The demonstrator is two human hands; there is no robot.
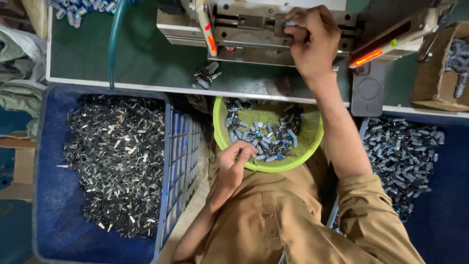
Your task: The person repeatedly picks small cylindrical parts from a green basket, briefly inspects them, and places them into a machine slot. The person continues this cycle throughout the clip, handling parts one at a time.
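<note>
A small grey part (290, 23) is pinched between the fingertips of the right hand (312, 41), which is raised to the far side of the scene and pressed against the front of a metal machine (244, 29). The fingers there are curled narrowly around the part, and the wrist is bent over the edge of the green table (141, 58).

The left hand (235, 161) is rested on the near rim of a green basket (315, 139), which is held on the lap just below the table edge. Its fingers are bent inward over the rim and are touching the small grey parts (264, 134) heaped in the basket; whether one of them is gripped cannot be told.

To the left, a blue crate (49, 195) is filled with a heap of dark metal scraps (117, 161). To the right, a second blue bin (444, 205) is seen with a pile of grey pieces (400, 156) like those in the basket. A few loose parts (206, 76) are lying on the table just in front of the machine, near its left side. A green hose (115, 39) is run down across the table at the far left. A cardboard box (432, 83) with more grey parts is set at the far right, beside an angled bar with an orange light (369, 57). Tan sleeves (371, 220) are worn on both arms.
</note>
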